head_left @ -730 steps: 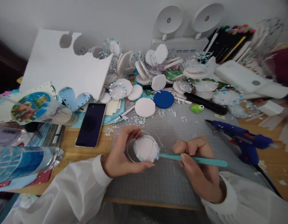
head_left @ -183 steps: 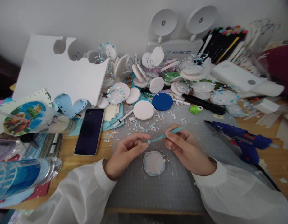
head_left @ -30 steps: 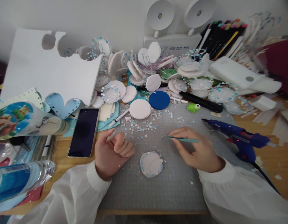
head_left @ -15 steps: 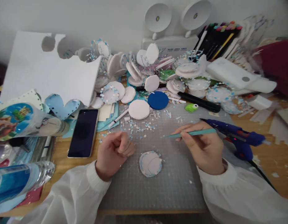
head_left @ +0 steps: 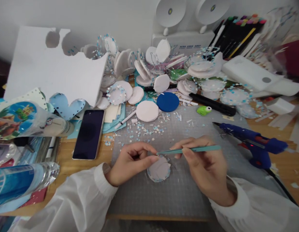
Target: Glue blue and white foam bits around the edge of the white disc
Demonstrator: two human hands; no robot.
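Where the gridded grey mat [head_left: 151, 199] covers the middle of the wooden table, it presumably shields the wood and gives the hands a flat work surface. Behind it to the left leans a cut-out white sheet [head_left: 54, 67], apparently stood upright to save room. On the right lies a blue glue gun [head_left: 253, 138], its nozzle over the mat, a placement that suits the right hand [head_left: 207, 167]. This hand grips teal tweezers [head_left: 202, 149] between thumb and fingers, roughly as one holds a pen, probably for fine control. The left hand [head_left: 127, 166] meets the tweezers' tip, thumb and index finger a narrow gap apart; whether they pinch the tip or a tiny piece cannot be told. Just below, partly hidden by the left thumb, a white disc [head_left: 159, 170] edged with blue and white bits lies on the mat, held by neither hand. Smallest are the loose paper bits [head_left: 153, 131], strewn beyond the left hand, seemingly within the tweezers' easy reach.
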